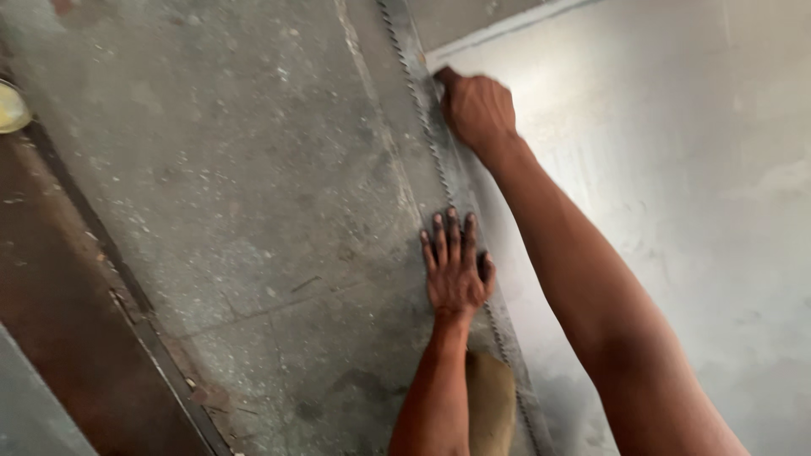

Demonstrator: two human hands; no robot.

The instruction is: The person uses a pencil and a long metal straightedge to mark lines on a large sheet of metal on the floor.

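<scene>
Hands at work on a long metal straightedge (439, 160) lying along the left edge of a pale metal sheet (676, 211) on a concrete floor (236, 194). Left hand (454, 268), near six o'clock, presses flat with fingers spread. Right hand (477, 108), toward twelve o'clock, is clenched at the strip's far end; whether it grips a tool, I cannot tell. No finished line or cut shows yet.
</scene>
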